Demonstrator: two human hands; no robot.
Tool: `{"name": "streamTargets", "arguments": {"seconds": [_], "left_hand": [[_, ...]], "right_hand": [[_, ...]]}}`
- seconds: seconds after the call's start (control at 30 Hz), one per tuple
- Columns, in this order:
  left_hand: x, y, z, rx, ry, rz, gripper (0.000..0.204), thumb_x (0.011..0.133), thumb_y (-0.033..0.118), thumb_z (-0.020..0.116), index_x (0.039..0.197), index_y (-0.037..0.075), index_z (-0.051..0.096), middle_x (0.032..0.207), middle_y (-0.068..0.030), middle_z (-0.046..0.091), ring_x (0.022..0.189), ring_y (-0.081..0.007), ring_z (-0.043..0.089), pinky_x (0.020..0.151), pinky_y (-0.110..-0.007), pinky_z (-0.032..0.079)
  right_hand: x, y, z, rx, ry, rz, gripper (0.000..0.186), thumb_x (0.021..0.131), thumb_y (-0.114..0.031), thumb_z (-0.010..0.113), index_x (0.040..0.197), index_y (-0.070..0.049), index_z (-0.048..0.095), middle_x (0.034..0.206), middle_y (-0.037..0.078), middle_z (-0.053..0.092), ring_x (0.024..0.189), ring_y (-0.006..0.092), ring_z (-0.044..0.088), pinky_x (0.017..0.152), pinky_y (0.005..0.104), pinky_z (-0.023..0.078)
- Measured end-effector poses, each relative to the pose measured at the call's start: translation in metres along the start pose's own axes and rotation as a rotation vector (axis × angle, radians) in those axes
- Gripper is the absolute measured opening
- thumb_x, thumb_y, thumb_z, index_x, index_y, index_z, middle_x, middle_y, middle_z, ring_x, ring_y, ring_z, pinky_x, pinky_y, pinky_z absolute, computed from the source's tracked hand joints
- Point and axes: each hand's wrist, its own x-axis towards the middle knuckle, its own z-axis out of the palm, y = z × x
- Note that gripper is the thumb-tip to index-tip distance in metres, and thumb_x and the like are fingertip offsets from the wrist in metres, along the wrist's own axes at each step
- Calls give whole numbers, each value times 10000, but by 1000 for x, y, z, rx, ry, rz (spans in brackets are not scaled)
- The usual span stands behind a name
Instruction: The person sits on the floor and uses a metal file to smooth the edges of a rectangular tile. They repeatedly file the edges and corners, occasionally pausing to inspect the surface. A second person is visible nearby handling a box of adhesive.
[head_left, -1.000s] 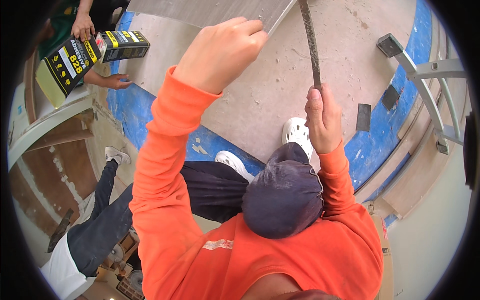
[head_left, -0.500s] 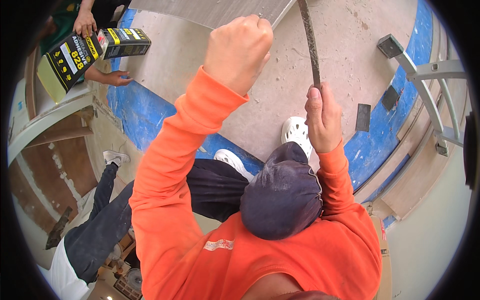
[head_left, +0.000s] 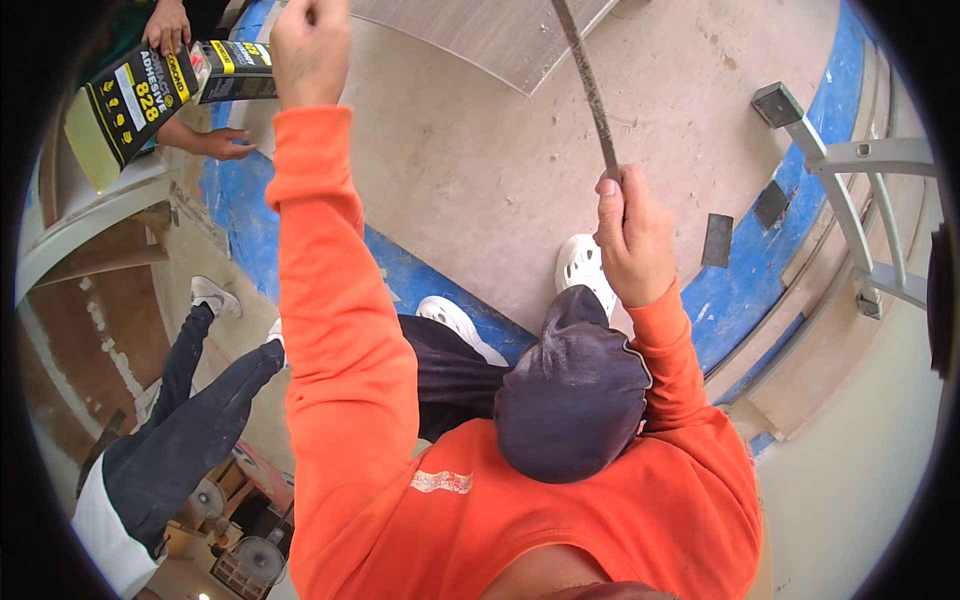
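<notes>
largest is the pale floor sheet (head_left: 480,190), spread ahead of the right hand's grip and running under it; a square, balanced stance on it would serve best. next, the grey wood-grain panel (head_left: 470,35) lies ahead and left of that grip, a corner aimed back toward the person. its edge looks liable to chip, so contact there ought to be light and even. the metal frame (head_left: 845,160) stands off to the grip's right, and a good movement would leave it room.

the left hand (head_left: 314,55), well ahead and left of the grip, is curled beside the panel; whether it pinches anything or touches the panel, i cannot tell. the right hand (head_left: 637,240) is clamped on the near end of the long dark bar (head_left: 588,90), thumb laid along its side. a firm wrist and an easy elbow should guide it well, with the far end watched.

the bar's long axis runs forward from the grip, leaning left; it crosses in front of the panel's right side in view and leaves the top edge, so its tip is hidden. smallest, crumbs (head_left: 633,122) lie scattered just ahead of the grip.
</notes>
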Motion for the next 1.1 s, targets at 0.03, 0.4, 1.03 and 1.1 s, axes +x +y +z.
{"name": "streamTargets", "arguments": {"seconds": [0.03, 0.4, 1.03, 1.1], "left_hand": [[-6, -12, -2, -184, 17, -47, 149, 917, 171, 525, 802, 76, 523, 717, -29, 539, 652, -142, 531, 576, -306, 412], [-127, -49, 127, -1200, -10, -496, 320, 1024, 390, 495, 1127, 88, 470, 936, -79, 614, 757, -212, 639, 654, -360, 537], [-123, -13, 122, -1315, -159, -387, 326, 1064, 377, 506, 1016, 60, 563, 911, -54, 618, 920, -205, 706, 775, -312, 572], [-124, -14, 121, -1297, -151, -373, 340, 1065, 366, 504, 992, 44, 588, 908, -74, 632, 955, -238, 697, 816, -316, 558]], "right_hand": [[2, -1, 1, -31, -7, -25, 240, 1080, -209, 448, 1000, -5, 545, 642, 78, 477, 522, 158, 482, 521, 321, 409], [8, -26, 15, -250, -58, -59, 124, 1032, -148, 527, 1010, -28, 508, 624, 223, 551, 587, 447, 582, 515, 513, 415], [22, -35, 24, -523, 50, -121, 179, 1030, -212, 525, 968, -48, 490, 617, 214, 581, 568, 435, 594, 511, 531, 445], [16, -34, 26, -576, 26, -83, 180, 1031, -219, 523, 969, -52, 491, 613, 214, 585, 566, 433, 598, 505, 531, 447]]}}
